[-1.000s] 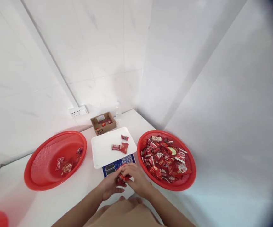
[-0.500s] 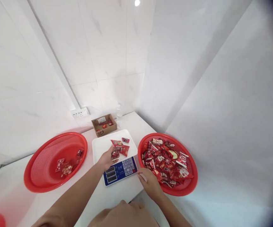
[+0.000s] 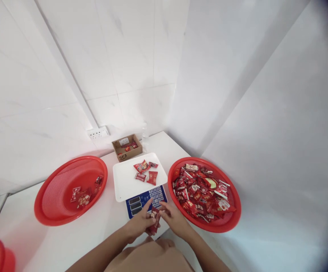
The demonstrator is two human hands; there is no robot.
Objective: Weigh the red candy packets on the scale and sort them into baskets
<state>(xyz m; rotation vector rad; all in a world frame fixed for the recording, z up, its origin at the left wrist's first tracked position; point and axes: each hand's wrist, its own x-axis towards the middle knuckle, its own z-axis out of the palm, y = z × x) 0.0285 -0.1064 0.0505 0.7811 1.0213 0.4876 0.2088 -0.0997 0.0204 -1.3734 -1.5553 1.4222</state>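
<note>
Free room and obstacles on the table

Bare table (image 3: 107, 226) lay open between the left basket (image 3: 53, 219) and the scale (image 3: 141, 181); the right basket (image 3: 229, 223) crowded the right edge, a box (image 3: 126, 148) blocked the back.

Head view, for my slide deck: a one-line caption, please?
Both hands, left hand and right hand, hold a red snack packet before a scale flanked by two red baskets.

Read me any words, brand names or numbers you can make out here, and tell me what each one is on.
"SF", roughly, in a dark logo on the front of the cardboard box; the white label on its flap is too small to read.
Scale keypad: key markings too small to read.
Scale displays: no digits legible.
Packets on the scale tray and in the right basket: print blurred.
Packet held by the left hand and right hand: blurred.
</note>
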